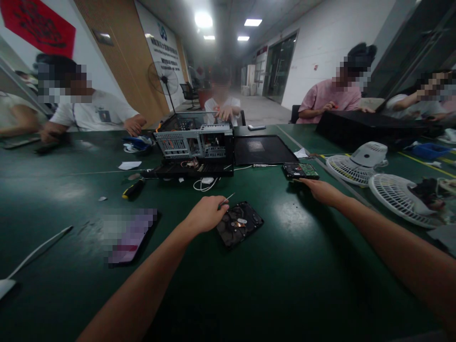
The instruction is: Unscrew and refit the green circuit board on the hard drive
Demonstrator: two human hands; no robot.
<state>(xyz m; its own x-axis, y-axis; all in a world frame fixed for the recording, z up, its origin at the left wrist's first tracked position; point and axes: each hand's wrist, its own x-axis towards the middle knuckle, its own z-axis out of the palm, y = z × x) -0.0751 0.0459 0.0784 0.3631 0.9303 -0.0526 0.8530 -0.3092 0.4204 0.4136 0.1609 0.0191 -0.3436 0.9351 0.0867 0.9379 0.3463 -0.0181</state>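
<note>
My left hand (206, 214) is closed around a thin pointed metal tool (228, 198), whose tip sticks out past the fingers; its exact kind is hard to make out. Just beneath and beside that hand lies an opened hard drive (239, 225), its dark inside facing up. Farther off to the right, my right hand (318, 191) has its fingers closed at the near edge of a second hard drive (301, 171) with a green circuit board on top. Part of those fingers is in shadow.
An opened computer case (194, 145) stands at the back, beside a black side panel (263, 149). A phone (133, 237), a yellow-black screwdriver (133, 189), a white cable (41, 251) and white fan parts (356, 164) lie around. Several people sit across the green table (270, 294).
</note>
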